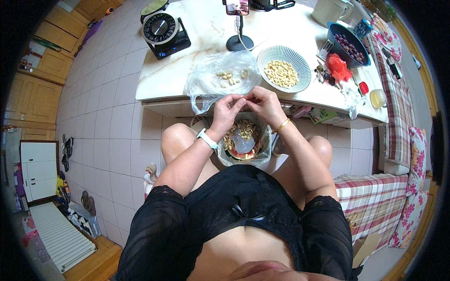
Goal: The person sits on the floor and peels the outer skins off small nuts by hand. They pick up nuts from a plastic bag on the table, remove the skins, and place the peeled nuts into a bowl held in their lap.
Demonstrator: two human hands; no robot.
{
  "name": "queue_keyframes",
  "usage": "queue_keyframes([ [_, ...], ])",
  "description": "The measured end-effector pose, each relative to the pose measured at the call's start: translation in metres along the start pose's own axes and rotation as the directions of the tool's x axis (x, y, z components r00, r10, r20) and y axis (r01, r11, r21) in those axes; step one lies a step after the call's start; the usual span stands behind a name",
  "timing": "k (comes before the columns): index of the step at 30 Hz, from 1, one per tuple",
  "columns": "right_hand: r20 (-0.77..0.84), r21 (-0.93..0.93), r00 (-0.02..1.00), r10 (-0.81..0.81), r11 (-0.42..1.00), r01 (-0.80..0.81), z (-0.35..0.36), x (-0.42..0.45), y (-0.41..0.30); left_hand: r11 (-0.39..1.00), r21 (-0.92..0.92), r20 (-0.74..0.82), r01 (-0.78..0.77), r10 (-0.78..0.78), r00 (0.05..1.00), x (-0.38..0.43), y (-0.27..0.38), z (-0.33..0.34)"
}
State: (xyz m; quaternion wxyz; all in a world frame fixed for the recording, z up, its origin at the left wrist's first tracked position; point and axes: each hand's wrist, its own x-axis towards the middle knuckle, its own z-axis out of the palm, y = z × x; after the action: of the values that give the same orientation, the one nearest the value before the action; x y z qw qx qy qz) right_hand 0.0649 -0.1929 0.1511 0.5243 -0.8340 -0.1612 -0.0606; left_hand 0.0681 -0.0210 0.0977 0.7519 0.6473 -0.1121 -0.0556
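Observation:
My left hand (226, 111) and my right hand (263, 103) meet at the fingertips just off the table's front edge. Their thumbs and forefingers are pinched together; whatever small thing lies between them is hidden. Behind them a crumpled clear plastic bag (207, 75) holds several unshelled nuts (230, 80), probably peanuts. To the right of the bag stands a blue-striped bowl (301, 66) with pale shelled kernels (281, 74) in it. Below my hands, between my knees, a waste bin lined with a plastic bag (266, 149) contains shells (246, 127), crumpled clear plastic (243, 143) and watermelon rind (242, 155).
On the marble-look table (158, 82) are a phone stand (239, 43), a black device with a round dial (161, 28), a kettle (330, 12), a blue basin (330, 38) of grapes (348, 48), a red plastic bag (338, 67) and a glass jar (377, 98). A plaid-covered sofa (372, 196) stands right.

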Motion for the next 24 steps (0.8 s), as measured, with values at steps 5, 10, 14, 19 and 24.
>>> queue_keyframes([
  [5,-0.004,-0.044,1.0,-0.012,0.999,0.012,-0.002,0.004,0.006,0.968,-0.228,0.016,0.109,-0.108,0.994,0.002,0.007,0.002],
  [10,0.014,-0.117,0.997,-0.071,0.991,0.072,0.0,0.004,0.014,0.962,-0.244,0.026,0.121,-0.119,0.993,0.002,0.009,0.001],
  [14,0.017,-0.124,0.994,-0.106,0.987,0.107,0.0,0.004,0.01,0.966,-0.233,0.019,0.115,-0.114,0.993,0.001,0.012,0.001],
  [19,0.03,-0.181,0.984,-0.174,0.968,0.176,-0.002,0.005,0.005,0.951,-0.272,0.053,0.15,-0.141,0.989,0.002,0.007,-0.002],
  [24,0.037,-0.216,0.969,-0.245,0.945,0.247,-0.004,0.005,-0.002,0.947,-0.24,0.049,0.214,-0.209,0.977,0.0,0.014,-0.002],
])
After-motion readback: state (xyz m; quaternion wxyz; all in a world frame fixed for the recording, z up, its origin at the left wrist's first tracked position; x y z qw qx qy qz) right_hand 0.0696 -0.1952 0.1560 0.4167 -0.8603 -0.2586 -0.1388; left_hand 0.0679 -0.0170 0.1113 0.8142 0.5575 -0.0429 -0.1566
